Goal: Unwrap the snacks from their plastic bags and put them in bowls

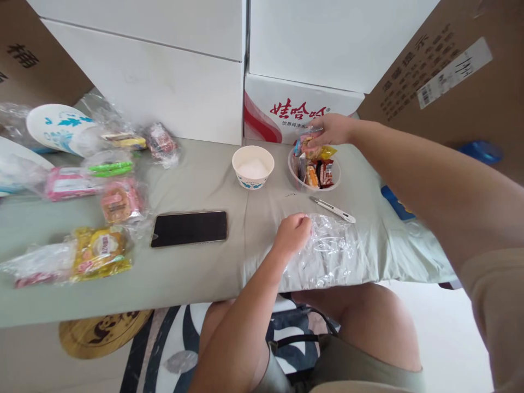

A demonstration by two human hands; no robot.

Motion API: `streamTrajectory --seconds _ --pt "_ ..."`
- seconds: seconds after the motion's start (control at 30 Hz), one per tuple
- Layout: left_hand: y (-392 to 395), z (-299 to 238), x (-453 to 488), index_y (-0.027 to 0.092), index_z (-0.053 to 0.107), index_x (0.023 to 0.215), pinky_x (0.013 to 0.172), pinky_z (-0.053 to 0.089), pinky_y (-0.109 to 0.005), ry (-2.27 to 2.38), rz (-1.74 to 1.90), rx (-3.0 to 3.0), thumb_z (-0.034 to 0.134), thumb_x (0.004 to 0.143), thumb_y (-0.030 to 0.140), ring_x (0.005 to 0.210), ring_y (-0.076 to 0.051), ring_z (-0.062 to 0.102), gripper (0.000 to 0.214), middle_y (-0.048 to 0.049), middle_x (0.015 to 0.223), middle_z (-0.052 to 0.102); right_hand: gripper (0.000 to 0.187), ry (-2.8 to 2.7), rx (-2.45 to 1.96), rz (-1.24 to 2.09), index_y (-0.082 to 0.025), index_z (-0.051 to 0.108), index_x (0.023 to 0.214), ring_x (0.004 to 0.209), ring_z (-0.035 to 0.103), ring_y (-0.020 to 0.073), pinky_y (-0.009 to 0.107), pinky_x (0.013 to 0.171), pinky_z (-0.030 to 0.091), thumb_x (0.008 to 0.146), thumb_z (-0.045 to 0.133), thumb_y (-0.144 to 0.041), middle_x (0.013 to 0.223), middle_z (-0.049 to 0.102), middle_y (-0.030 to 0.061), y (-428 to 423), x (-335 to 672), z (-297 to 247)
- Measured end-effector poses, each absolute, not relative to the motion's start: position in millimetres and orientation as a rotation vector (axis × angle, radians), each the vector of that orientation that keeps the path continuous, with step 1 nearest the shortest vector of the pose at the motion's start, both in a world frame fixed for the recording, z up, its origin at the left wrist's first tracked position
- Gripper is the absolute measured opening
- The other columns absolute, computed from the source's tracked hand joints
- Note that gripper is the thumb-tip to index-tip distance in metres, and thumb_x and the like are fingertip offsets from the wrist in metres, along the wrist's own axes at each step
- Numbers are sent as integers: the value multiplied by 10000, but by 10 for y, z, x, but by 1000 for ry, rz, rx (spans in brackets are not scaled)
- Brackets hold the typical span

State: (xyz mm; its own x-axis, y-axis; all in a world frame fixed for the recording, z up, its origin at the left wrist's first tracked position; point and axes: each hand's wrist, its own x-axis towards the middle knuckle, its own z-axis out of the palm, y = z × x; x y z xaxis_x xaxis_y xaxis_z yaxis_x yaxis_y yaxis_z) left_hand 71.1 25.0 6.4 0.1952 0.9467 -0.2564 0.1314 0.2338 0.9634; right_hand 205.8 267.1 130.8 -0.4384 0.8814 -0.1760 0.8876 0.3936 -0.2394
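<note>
My left hand [292, 233] is closed on the edge of a crumpled clear plastic bag [329, 254], which lies at the front edge of the cloth-covered table. Reaching far forward, my right hand [332, 131] pinches a small wrapped snack packet [305, 143] over a clear round plastic bowl [291, 173]. Inside the bowl are several small snack packets, among them an orange-and-white one [311, 176] and a dark red one [326, 173]. Between the bowl and the bag lies a white utility knife [332, 209]. My right fingertips are partly hidden among the wrappers.
Left of the bowl stands a paper bowl [252, 166] with white contents. A black phone [189, 228] lies nearer me. Several bagged items and a yellow packet [102, 252] spread across the left. White boxes [303, 103] line the back; a brown carton [442, 71] stands right.
</note>
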Motion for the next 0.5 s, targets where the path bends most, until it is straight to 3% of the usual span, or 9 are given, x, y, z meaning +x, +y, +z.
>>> streamTrajectory --seconds 0.13,0.33,0.5 --pt "251 66 714 216 499 578 576 328 -290 1230 818 1179 408 844 302 586 -140 517 293 16 584 590 515 2569 1469 -238 -239 682 1230 1087 650 333 480 964 497 748 773 -398 1124 722 75 2841 2078 1366" --pt "267 78 728 212 507 573 582 316 -289 1240 807 1201 418 845 302 588 -141 516 300 9 582 586 438 2563 1241 79 -155 676 1188 1061 629 259 370 897 431 896 658 -481 1110 726 106 2949 2134 1313" --pt "238 140 707 212 500 571 584 311 -294 1230 817 1208 420 846 295 585 -140 505 299 15 562 553 440 2462 1339 217 -139 647 1210 1009 628 264 363 824 422 960 573 -493 1099 712 132 2791 2165 1347"
